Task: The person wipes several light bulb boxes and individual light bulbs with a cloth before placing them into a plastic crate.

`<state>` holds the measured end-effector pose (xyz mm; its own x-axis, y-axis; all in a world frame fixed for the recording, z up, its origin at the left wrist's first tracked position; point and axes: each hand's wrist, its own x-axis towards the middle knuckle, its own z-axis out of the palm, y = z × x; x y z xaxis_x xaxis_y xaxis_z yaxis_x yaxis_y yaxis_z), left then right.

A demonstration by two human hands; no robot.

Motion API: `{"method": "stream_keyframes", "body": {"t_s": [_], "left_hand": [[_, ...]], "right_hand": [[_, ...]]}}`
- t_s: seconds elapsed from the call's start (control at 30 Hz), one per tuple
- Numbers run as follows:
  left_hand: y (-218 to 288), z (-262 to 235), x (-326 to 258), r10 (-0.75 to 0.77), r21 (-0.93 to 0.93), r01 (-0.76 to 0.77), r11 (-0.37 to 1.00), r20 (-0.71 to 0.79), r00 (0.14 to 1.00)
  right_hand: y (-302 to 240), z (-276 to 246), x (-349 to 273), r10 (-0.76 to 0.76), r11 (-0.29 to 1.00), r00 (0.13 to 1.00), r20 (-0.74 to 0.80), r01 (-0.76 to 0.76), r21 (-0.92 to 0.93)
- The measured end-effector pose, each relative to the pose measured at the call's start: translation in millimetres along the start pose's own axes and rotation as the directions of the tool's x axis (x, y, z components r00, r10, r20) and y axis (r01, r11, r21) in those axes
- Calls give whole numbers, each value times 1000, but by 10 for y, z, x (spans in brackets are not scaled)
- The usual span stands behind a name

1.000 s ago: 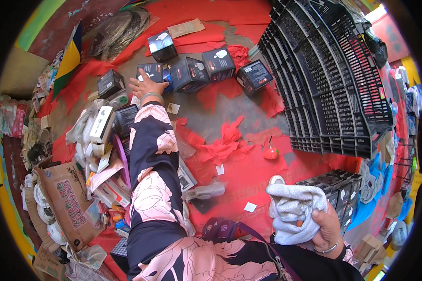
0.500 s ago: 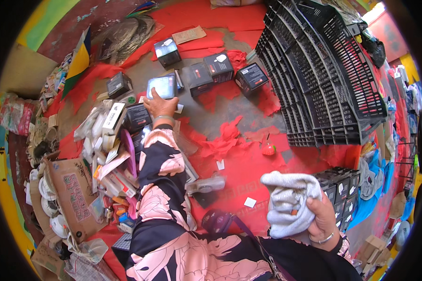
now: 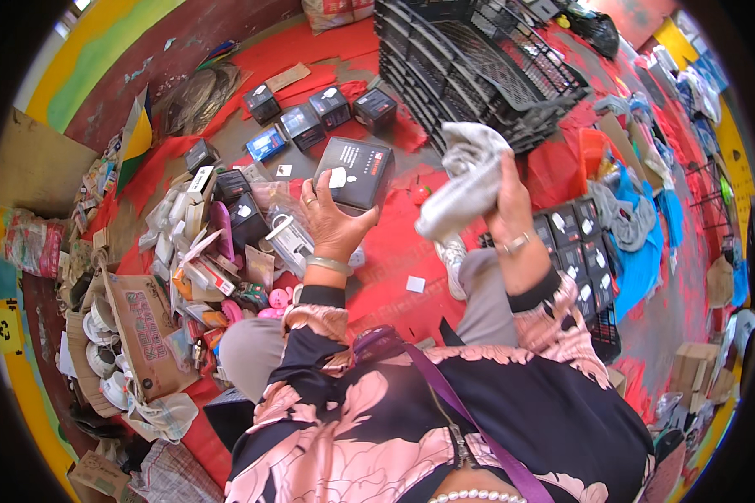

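Observation:
My left hand [image 3: 335,222] grips a black box [image 3: 357,174] with a pale picture on its side, raised above the red-littered floor. Its thumb and fingers are spread around the near side of the box. To the right, my right hand [image 3: 510,205] is closed on a crumpled light-grey cloth [image 3: 463,180], held up a short way from the box. Beyond the raised box, similar black boxes [image 3: 302,127] stand on the floor, with a blue box [image 3: 266,143] beside them.
Stacked black plastic crates [image 3: 453,71] stand ahead. At right, a black crate holds rows of black boxes [image 3: 580,251] next to blue plastic sheeting [image 3: 637,243]. A pile of small packaged goods [image 3: 214,268] and an open cardboard box [image 3: 155,335] lie at left.
My left hand has come back from the floor boxes and now holds a black box up. My right hand has raised the cloth forward toward it. The view has shifted.

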<state>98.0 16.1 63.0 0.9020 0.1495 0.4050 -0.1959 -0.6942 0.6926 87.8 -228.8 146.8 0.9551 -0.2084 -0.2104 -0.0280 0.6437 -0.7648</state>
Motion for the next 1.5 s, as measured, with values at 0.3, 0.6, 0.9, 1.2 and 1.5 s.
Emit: {"method": "stream_keyframes", "body": {"t_s": [0.3, 0.6, 0.9, 1.2, 1.5], "left_hand": [[1351, -1123, -502, 391, -85, -392, 916, -29, 920], [1193, -1236, -803, 150, 86, -159, 983, 100, 984], [715, -1125, -640, 203, -262, -199, 944, -13, 979], [371, -958, -704, 207, -61, -199, 978, 204, 957], [381, -1129, -634, 315, -249, -307, 919, -9, 949]], "right_hand": [[508, -67, -227, 291, 903, 802, 521, -410, 127], [772, 222, -619, 178, 917, 729, 661, -366, 157], [674, 93, -284, 33, 996, 993, 116, -23, -89], [720, 665, -811, 163, 153, 530, 832, 820, -552], [979, 678, 49, 61, 467, 588, 807, 698, -544]]}}
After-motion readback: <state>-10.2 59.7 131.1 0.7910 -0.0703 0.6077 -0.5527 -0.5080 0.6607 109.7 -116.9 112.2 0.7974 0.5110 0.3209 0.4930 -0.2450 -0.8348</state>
